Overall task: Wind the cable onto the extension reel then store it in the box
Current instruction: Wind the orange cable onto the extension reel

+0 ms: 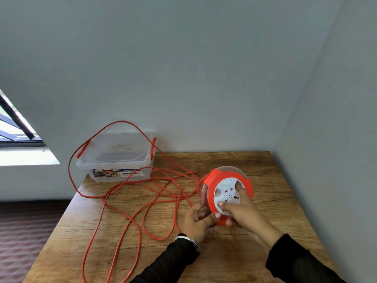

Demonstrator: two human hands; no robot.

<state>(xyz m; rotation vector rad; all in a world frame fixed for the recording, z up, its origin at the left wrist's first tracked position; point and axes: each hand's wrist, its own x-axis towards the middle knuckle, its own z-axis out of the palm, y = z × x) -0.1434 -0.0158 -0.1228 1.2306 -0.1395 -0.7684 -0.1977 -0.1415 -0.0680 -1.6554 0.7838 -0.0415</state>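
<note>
An orange extension reel [216, 178] with a white socket face stands tilted on the wooden table [265, 170]. My left hand [199, 220] grips its lower left rim. My right hand [242, 209] lies over the white face, fingers curled on it. A long orange cable [140, 217] lies in loose loops across the table, over the box and off the front edge. A clear plastic box [116, 160] with its lid on and orange latches sits at the table's far left corner.
Grey walls close the table in at the back and on the right. A window [14, 129] is at the far left. The table's left edge drops to a dark floor [26, 227].
</note>
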